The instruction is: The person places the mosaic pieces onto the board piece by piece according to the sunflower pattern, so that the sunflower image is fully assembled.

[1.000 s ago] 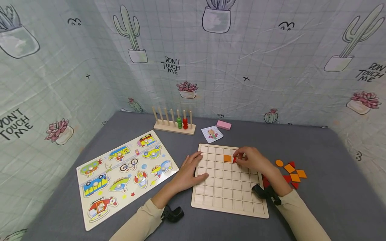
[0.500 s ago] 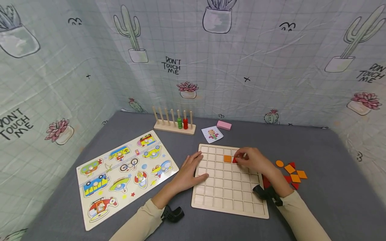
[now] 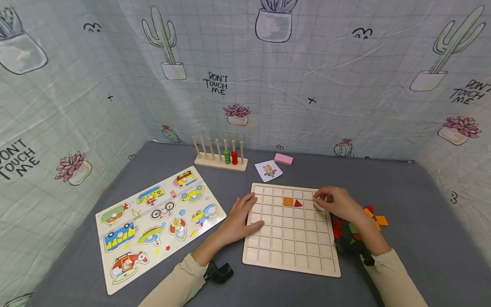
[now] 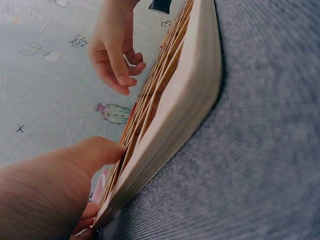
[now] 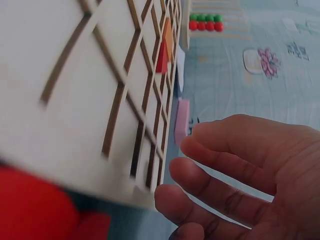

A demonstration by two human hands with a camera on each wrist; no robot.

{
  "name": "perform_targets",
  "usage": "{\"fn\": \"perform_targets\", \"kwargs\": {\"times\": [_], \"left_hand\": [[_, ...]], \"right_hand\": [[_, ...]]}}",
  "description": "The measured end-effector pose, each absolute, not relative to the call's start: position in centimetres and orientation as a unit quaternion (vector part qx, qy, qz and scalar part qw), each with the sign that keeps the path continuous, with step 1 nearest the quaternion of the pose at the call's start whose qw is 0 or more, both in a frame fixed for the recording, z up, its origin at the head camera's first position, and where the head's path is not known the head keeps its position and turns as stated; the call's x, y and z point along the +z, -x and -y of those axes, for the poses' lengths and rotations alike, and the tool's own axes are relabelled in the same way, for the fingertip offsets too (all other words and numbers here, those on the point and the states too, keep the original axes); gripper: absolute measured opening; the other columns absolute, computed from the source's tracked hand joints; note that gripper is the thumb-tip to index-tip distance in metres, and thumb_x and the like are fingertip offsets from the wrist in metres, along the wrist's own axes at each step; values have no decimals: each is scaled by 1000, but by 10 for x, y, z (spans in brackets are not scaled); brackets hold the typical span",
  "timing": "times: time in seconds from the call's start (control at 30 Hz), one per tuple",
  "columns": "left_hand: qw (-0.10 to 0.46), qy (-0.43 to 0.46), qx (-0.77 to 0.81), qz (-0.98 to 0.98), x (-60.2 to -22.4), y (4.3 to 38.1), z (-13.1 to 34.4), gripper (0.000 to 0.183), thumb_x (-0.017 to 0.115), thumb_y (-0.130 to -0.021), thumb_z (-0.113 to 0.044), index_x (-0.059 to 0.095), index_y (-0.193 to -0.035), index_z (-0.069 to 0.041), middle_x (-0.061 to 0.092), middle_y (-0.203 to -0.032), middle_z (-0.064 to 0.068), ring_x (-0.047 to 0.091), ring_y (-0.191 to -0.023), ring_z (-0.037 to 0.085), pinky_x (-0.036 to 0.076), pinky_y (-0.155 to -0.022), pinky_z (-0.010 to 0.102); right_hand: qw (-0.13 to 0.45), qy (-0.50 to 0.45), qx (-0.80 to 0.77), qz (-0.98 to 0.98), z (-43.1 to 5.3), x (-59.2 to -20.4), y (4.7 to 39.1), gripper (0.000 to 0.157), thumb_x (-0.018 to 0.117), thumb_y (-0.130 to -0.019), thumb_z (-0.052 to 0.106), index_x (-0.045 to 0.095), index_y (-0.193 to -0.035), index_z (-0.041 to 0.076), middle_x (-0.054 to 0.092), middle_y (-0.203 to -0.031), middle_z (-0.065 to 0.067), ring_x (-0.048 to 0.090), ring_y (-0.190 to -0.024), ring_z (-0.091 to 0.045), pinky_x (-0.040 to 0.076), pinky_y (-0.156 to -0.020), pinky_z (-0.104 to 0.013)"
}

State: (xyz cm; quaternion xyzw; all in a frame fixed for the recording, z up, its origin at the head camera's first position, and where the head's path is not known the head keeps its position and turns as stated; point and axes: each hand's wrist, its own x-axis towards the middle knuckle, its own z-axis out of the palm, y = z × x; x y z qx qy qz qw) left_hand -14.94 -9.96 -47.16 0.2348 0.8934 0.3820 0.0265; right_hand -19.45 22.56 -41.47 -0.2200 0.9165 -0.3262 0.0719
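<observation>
A wooden grid board (image 3: 284, 247) lies flat on the grey cloth. In its second row sit an orange square tile (image 3: 288, 201) and, just right of it, a red triangle tile (image 3: 298, 203). My left hand (image 3: 242, 218) rests on the board's left edge, fingers spread and thumb over the grid. Over the upper right corner of the board is my right hand (image 3: 337, 203), its fingers loosely bent with nothing between them. Loose red, green and orange tiles (image 3: 382, 220) lie right of the board, partly hidden by my right forearm.
A vehicle peg puzzle (image 3: 161, 251) lies at the left. Behind the board are a wooden peg stand (image 3: 220, 162) with green and red beads, a picture card (image 3: 268, 170) and a pink block (image 3: 283, 159). A patterned cloth hangs behind the table.
My right hand has let go of the red triangle tile and moved right, toward the board's corner. The triangle stays beside the orange square. My left hand has not moved.
</observation>
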Motion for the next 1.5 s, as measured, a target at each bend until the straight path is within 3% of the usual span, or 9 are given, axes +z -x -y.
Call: {"fn": "perform_targets", "kwargs": {"times": [0.33, 0.5, 0.8, 1.03, 1.5], "left_hand": [[23, -240, 385, -891, -472, 149, 100, 73, 67, -90, -31, 37, -147, 2, 29, -156, 17, 23, -146, 30, 8, -120, 52], [24, -240, 390, -889, -472, 150, 99, 72, 68, -90, -32, 38, -146, 3, 29, -156, 17, 23, -146, 30, 8, -120, 53], [25, -237, 382, -893, -471, 150, 100, 73, 67, -90, -32, 37, -147, 2, 28, -156, 16, 23, -146, 29, 7, -120, 51], [25, -239, 381, -893, -472, 149, 100, 73, 67, -90, -32, 37, -147, 2, 29, -156, 17, 23, -146, 30, 7, -120, 51], [27, -237, 379, -894, -474, 150, 100, 73, 67, -90, -33, 37, -147, 1, 28, -156, 16, 22, -146, 29, 7, -120, 51]], "right_hand": [[74, 192, -329, -922, -255, -415, 190, 21, 62, -95, 9, 68, -109, -6, 67, -93, -11, 58, -65, -15, 45, -52, -27], [79, 182, -313, -929, -268, -411, 189, 21, 64, -94, 10, 67, -108, -5, 66, -93, -10, 59, -73, -18, 48, -59, -29], [135, 175, -304, -926, -277, -408, 188, 26, 70, -88, 7, 65, -108, -10, 61, -88, -10, 56, -69, -18, 46, -56, -29], [115, 181, -301, -929, -274, -417, 190, 21, 67, -89, 4, 66, -106, -9, 61, -86, -9, 49, -60, -12, 42, -52, -27], [99, 178, -295, -933, -271, -420, 190, 25, 71, -86, 6, 67, -106, -8, 62, -88, -12, 52, -62, -15, 44, -53, -28]]}}
